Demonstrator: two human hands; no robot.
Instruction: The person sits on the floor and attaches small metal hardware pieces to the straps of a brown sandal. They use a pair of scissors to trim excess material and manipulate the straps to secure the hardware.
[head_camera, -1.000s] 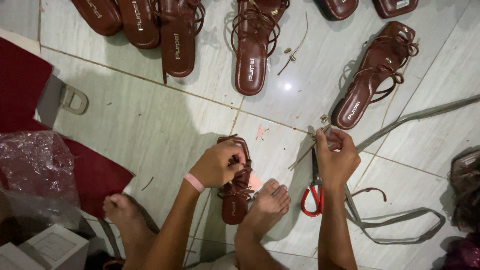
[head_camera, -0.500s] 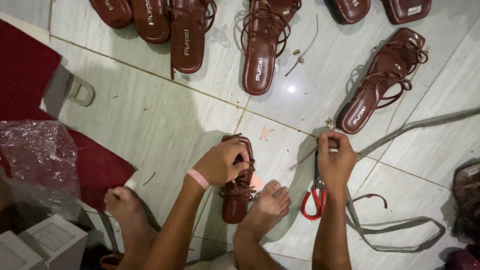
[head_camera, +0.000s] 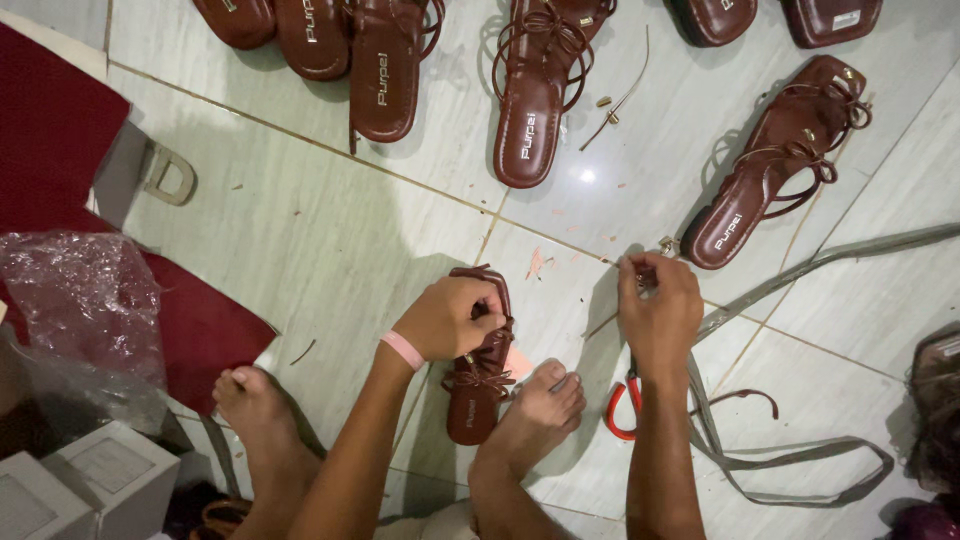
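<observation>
1. Head view, biggest first: tiled floor (head_camera: 330, 250) carries everything. A dark red mat (head_camera: 60, 150) and crinkled plastic bag (head_camera: 70, 300) lie at its left edge, white boxes (head_camera: 80, 485) at the near-left corner.
2. Finished brown sandals run along the far edge: a flat one (head_camera: 385, 70), a strappy one (head_camera: 535, 90), another (head_camera: 770, 165) toward the far right, tilted.
3. Grey webbing strap (head_camera: 800, 455) loops across the floor at the near right.
4. The sandal in work (head_camera: 478, 385) lies near the middle of the near edge, just beside your right foot (head_camera: 530, 420), apparently touching it.
5. Your left hand (head_camera: 455, 318) is closed over that sandal's upper straps, pressing it to the floor. Keep it pinned flat so the straps don't twist.
6. Your right hand (head_camera: 660, 305) is pinched narrow on something small at the fingertips, likely a thin lace end. I can't tell exactly what. Pull in line with the sandal, not sideways.
7. Red-handled scissors (head_camera: 622, 405) lie under your right forearm, partly hidden. Mind the wrist.
8. A loose thin strap (head_camera: 620, 100) lies between the far sandals.
</observation>
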